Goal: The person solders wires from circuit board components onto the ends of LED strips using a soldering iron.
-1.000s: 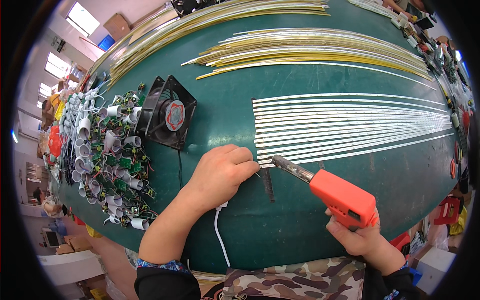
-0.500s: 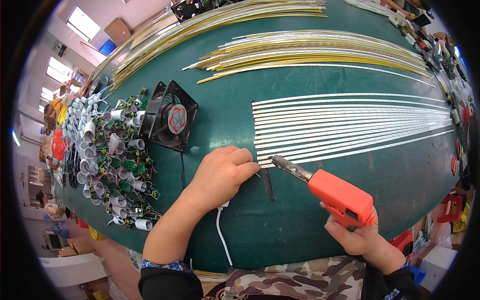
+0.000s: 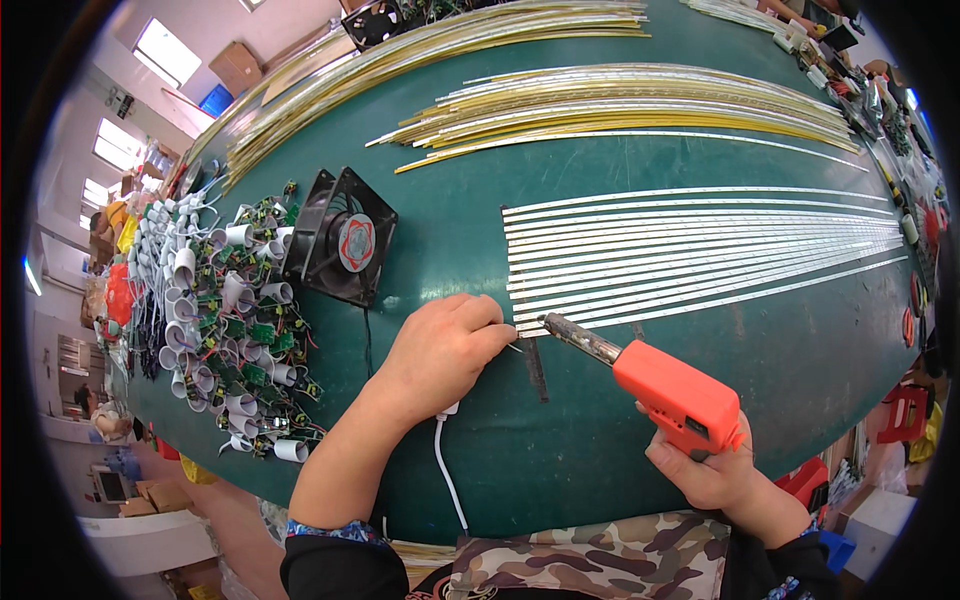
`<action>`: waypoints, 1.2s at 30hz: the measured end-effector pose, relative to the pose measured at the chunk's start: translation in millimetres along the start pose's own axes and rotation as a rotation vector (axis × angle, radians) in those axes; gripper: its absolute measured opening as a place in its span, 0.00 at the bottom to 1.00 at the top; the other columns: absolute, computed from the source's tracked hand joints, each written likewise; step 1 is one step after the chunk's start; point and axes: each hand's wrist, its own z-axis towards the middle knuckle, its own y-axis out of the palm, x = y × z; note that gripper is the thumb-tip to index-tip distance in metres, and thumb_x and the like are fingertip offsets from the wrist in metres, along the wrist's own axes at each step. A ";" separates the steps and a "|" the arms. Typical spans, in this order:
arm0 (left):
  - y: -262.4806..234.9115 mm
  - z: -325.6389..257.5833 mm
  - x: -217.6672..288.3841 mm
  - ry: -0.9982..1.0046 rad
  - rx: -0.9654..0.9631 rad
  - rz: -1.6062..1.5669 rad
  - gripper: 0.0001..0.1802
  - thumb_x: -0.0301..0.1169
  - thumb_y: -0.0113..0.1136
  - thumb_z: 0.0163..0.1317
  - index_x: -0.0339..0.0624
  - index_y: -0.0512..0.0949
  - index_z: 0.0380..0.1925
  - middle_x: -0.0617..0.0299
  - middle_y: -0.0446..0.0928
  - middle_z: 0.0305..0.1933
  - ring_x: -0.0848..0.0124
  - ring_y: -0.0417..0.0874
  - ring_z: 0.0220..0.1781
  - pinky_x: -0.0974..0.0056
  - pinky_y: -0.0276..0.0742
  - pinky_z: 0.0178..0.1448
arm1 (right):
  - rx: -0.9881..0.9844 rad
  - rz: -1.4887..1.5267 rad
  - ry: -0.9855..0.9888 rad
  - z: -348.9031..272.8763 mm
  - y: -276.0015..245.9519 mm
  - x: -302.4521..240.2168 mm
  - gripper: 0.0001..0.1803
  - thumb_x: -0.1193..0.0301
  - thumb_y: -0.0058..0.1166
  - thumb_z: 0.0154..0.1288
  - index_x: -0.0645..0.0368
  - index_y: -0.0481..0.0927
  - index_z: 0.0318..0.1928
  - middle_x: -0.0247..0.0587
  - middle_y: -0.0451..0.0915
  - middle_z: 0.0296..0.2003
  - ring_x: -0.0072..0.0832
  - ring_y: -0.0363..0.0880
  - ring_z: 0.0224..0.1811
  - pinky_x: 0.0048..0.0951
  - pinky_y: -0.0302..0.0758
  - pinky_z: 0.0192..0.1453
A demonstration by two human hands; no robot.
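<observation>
My right hand (image 3: 722, 472) grips an orange soldering gun (image 3: 672, 390) whose metal tip (image 3: 562, 328) touches the near end of the lowest white strip. A row of several thin white strips (image 3: 700, 250) lies side by side on the green table (image 3: 450, 220). My left hand (image 3: 440, 350) rests on the table with its fingers closed, pinching something small at the strip ends right beside the tip; what it pinches is hidden. A white cable (image 3: 447, 470) runs from under that hand toward the table's near edge.
A black square fan (image 3: 340, 250) stands left of my left hand. Farther left lies a heap of white caps and green circuit boards (image 3: 225, 320). Bundles of yellow-gold strips (image 3: 620, 110) fill the far side. Small parts line the right edge.
</observation>
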 end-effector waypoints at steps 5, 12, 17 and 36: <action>-0.8 1.1 2.7 -0.033 0.027 -0.059 0.09 0.23 0.68 0.52 0.45 0.85 0.35 0.63 0.78 0.34 0.60 0.82 0.38 0.57 0.78 0.40 | 0.004 0.014 0.028 -0.7 -0.1 0.5 0.24 0.77 0.67 0.60 0.66 0.76 0.56 0.37 0.79 0.36 0.20 0.76 0.29 0.25 0.75 0.35; 2.0 1.0 2.6 -0.029 0.037 -0.030 0.09 0.24 0.69 0.52 0.43 0.83 0.35 0.62 0.78 0.33 0.60 0.82 0.37 0.57 0.78 0.40 | 0.000 0.005 0.050 -1.2 -0.7 2.2 0.25 0.76 0.68 0.60 0.66 0.76 0.57 0.36 0.79 0.35 0.20 0.77 0.29 0.25 0.75 0.35; 1.3 -0.6 0.8 -0.014 -0.018 -0.033 0.07 0.24 0.66 0.54 0.43 0.82 0.35 0.61 0.79 0.34 0.59 0.82 0.38 0.56 0.77 0.41 | -0.015 -0.022 0.019 -1.7 -1.6 5.7 0.26 0.76 0.68 0.60 0.66 0.75 0.57 0.37 0.79 0.35 0.21 0.77 0.28 0.25 0.75 0.34; 8.2 -0.9 -1.6 0.016 0.035 -0.032 0.11 0.19 0.63 0.50 0.44 0.82 0.35 0.63 0.80 0.35 0.59 0.83 0.39 0.55 0.77 0.45 | -0.088 -0.052 0.079 7.6 4.7 2.6 0.30 0.75 0.68 0.60 0.67 0.72 0.62 0.35 0.81 0.32 0.22 0.78 0.29 0.26 0.76 0.37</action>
